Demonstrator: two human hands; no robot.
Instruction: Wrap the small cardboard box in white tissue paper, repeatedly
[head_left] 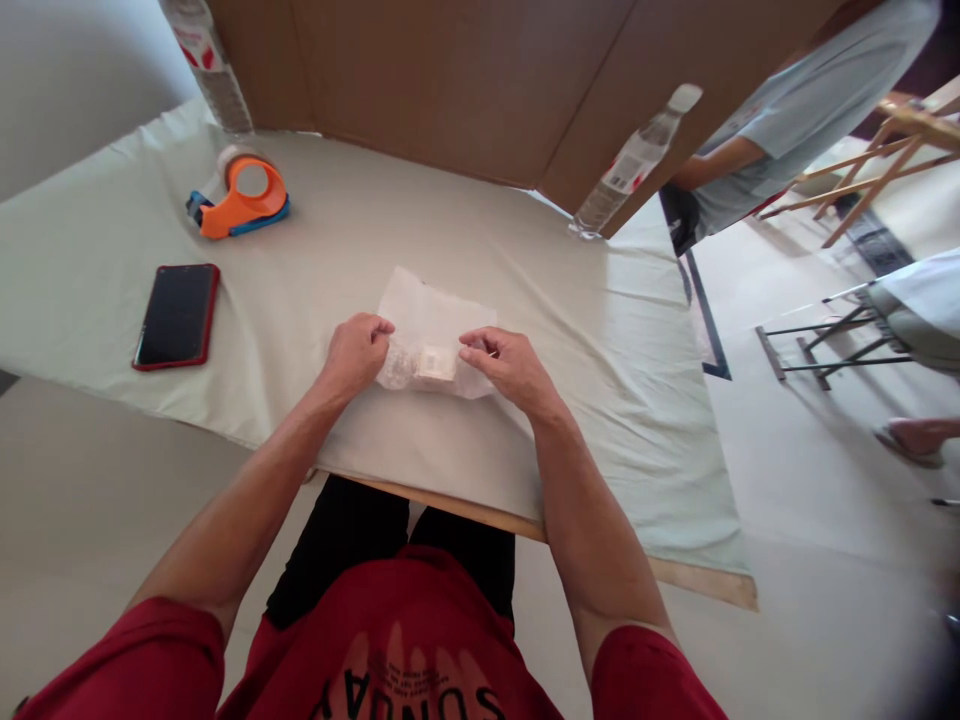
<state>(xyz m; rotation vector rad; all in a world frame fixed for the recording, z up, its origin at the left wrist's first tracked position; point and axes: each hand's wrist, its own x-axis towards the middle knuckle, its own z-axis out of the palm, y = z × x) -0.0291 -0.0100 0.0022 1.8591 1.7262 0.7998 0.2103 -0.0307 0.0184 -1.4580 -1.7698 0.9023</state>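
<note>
A sheet of whitish bubble wrap (442, 312) lies spread on the cloth-covered table, with a small pale box (436, 363) on its near part. My left hand (358, 350) is closed at the wrap's left edge, thumb and fingers pinched on it. On the right side of the box, my right hand (506, 362) pinches the wrap between thumb and forefinger. The near edge of the wrap is crumpled beside the box.
An orange tape dispenser (244, 200) and a dark phone with a red case (177, 316) are on the left. A cardboard panel (435, 80) stands at the back, between two water bottles (214, 75) (634, 165). Another person (787, 130) is at the right.
</note>
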